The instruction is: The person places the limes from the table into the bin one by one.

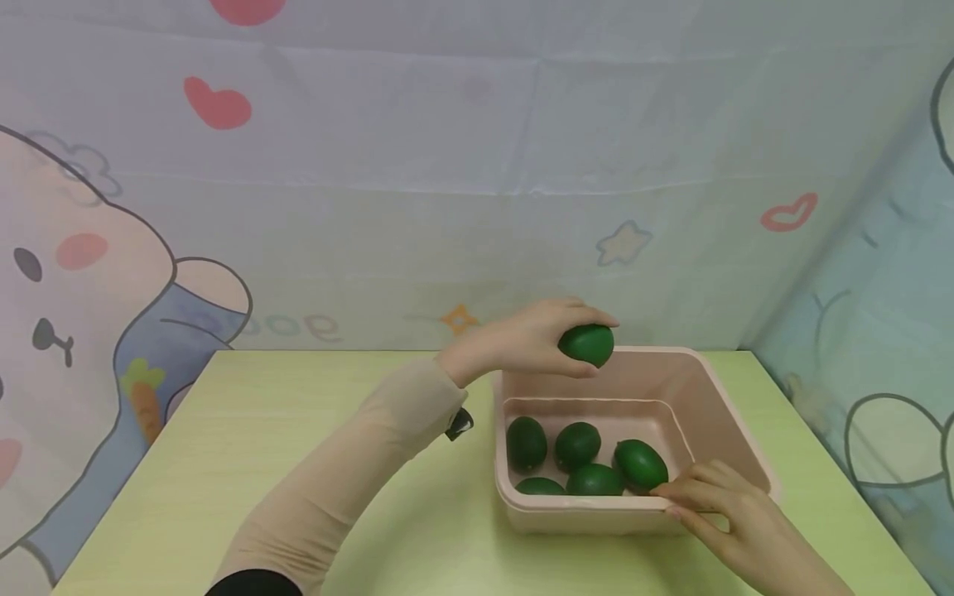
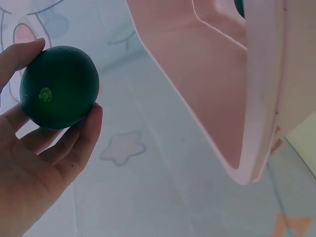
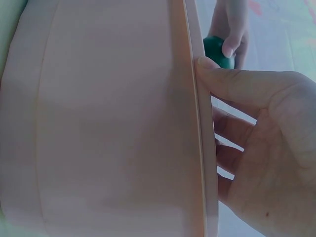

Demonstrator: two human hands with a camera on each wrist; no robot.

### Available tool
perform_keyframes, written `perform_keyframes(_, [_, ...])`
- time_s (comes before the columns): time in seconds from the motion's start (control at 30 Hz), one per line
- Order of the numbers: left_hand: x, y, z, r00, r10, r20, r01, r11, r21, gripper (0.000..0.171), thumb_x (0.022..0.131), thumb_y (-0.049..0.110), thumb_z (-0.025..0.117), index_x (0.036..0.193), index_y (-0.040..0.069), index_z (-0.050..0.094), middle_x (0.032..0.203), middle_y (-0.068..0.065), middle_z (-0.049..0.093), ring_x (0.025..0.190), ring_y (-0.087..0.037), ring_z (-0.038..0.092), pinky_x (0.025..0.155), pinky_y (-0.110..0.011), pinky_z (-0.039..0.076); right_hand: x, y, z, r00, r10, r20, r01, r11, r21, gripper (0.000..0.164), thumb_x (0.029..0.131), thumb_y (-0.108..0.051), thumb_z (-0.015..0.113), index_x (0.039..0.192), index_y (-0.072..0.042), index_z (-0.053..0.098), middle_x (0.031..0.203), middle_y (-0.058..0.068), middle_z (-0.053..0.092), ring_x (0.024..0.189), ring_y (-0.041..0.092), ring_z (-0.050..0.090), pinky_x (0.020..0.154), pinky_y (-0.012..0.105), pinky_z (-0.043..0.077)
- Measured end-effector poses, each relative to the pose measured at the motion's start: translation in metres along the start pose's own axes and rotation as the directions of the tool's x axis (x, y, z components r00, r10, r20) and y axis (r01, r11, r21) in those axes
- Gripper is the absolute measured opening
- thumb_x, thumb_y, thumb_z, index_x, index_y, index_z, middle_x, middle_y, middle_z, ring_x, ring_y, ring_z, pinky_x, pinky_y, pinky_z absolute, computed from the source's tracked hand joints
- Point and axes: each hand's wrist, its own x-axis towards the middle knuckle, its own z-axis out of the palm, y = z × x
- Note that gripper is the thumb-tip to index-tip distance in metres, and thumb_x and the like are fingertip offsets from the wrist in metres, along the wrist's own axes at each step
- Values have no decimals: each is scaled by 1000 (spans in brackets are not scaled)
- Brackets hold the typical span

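Note:
A dark green lime (image 1: pixel 587 344) is in my left hand (image 1: pixel 527 341), raised over the back left part of a pink plastic bin (image 1: pixel 589 520). In the left wrist view, thumb and fingers curl round this lime (image 2: pixel 59 88), its pale stem scar showing. My right hand (image 1: pixel 734 511) pinches the bin's front rim near the right corner; the right wrist view has the thumb on the outer side of the rim (image 3: pixel 206 148) and the fingers behind it. Several limes lie on the bin's floor, among them one at the left (image 1: pixel 526 443) and one near my right hand (image 1: pixel 641 465).
The bin stands on a pale yellow-green table (image 1: pixel 417 513), toward its right side. A printed cloth (image 1: pixel 387 207) with hearts, stars and a cartoon animal hangs behind the table and along the sides. A small black object (image 1: pixel 460 424) sits at my left wrist.

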Motion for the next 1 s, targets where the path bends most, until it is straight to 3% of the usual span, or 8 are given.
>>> perform_keyframes(0.43, [16,9,15,995,18,97,-21,999,31,61,88,31,69,143,21,45,130,-3,54,102,-12,53,77,-18,46,-1,-2,-1,999,39,22,-40,999,25,34,78,-8,76,101,-33,72,94,-25,59,86,-6,47,70,6,37])
perform_keyframes(0.87, [22,13,25,989,2,150,-10,999,53,63,90,31,66,146,22,41,143,-2,46,110,-12,51,81,-19,46,1,-2,0,1000,16,20,-17,998,52,35,79,-6,76,102,-32,72,92,-25,59,84,-7,46,68,7,36])
perform_keyframes(1.0, [21,13,25,990,-12,142,8,999,35,59,92,32,64,145,25,42,142,1,45,122,-13,49,96,-24,45,1,-2,0,1000,8,10,-8,999,45,36,77,-5,76,102,-31,72,93,-24,59,85,-7,46,69,7,36])
